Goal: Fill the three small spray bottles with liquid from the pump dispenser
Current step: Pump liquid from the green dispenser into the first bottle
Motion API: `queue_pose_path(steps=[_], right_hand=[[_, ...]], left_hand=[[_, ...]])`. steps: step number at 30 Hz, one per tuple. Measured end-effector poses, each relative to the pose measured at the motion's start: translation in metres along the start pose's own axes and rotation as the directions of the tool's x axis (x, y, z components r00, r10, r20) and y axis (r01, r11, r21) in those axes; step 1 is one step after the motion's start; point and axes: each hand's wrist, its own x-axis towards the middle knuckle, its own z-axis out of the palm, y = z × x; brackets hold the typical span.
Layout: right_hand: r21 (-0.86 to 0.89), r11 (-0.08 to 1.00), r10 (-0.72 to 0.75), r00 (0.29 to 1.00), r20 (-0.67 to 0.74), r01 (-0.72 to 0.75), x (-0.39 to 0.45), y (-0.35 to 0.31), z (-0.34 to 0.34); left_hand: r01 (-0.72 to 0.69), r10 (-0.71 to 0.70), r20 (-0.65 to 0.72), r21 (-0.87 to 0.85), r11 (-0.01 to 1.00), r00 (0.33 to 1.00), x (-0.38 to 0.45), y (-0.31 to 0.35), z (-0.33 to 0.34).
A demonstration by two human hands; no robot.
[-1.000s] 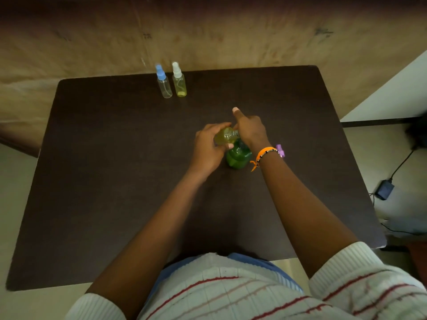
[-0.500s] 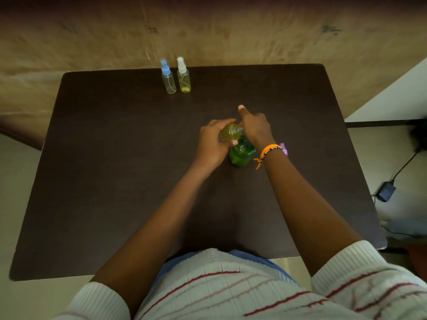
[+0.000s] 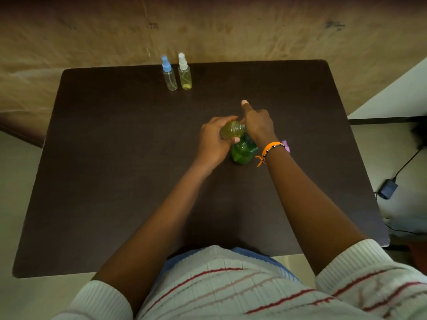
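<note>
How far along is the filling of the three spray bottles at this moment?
Done: the white-capped bottle at the table's far edge looks yellow with liquid. In hand: the left hand holds an uncapped bottle tilted at the green dispenser, with the right hand over the pump. Left: the blue-capped bottle looks clear.

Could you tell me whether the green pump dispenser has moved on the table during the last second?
No. The green pump dispenser keeps its spot on the dark table; only the camera shifted.

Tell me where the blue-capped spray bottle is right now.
In the head view, the blue-capped spray bottle stands upright at the table's far edge, left of centre, immediately left of the white-capped spray bottle, well away from both hands.
</note>
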Motion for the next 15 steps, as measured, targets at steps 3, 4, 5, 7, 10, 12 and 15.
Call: queue_pose_path(steps=[3, 4, 5, 7, 10, 12, 15], right_hand=[[-0.001, 1.000, 0.000, 1.000, -0.003, 0.000, 0.0007, 0.0006, 0.0008], [-0.003, 1.000, 0.001, 1.000, -0.001, -0.001, 0.0004, 0.0004, 0.0002], [-0.004, 1.000, 0.001, 1.000, 0.002, -0.001, 0.0009, 0.0007, -0.0004], [-0.002, 1.000, 0.008, 1.000, 0.011, -0.008, 0.0015, -0.0012, -0.0021], [0.023, 1.000, 0.015, 0.999, 0.043, -0.016, 0.0014, -0.0053, -0.0050], [0.041, 0.999, 0.016, 0.999, 0.044, -0.018, -0.0009, -0.0053, -0.0059], [0.029, 0.999, 0.015, 1.000, 0.004, -0.015, -0.0042, -0.0049, -0.0038]], left_hand=[[0.018, -0.018, 0.000, -0.002, 1.000, 1.000, 0.0003, -0.0007, 0.0019], [0.018, -0.018, 0.000, -0.004, 1.000, 1.000, 0.0008, -0.0013, 0.0016], [0.016, -0.016, 0.001, -0.002, 1.000, 1.000, 0.0013, -0.0022, 0.0014], [0.015, -0.015, 0.003, 0.002, 1.000, 1.000, 0.0018, -0.0021, 0.0004], [0.009, -0.009, -0.017, -0.018, 1.000, 1.000, 0.0007, -0.0009, 0.0007], [0.014, -0.015, -0.021, -0.024, 1.000, 1.000, -0.0002, -0.0023, 0.0020], [0.009, -0.010, -0.019, -0.028, 1.000, 1.000, 0.0002, -0.0037, 0.0033]])
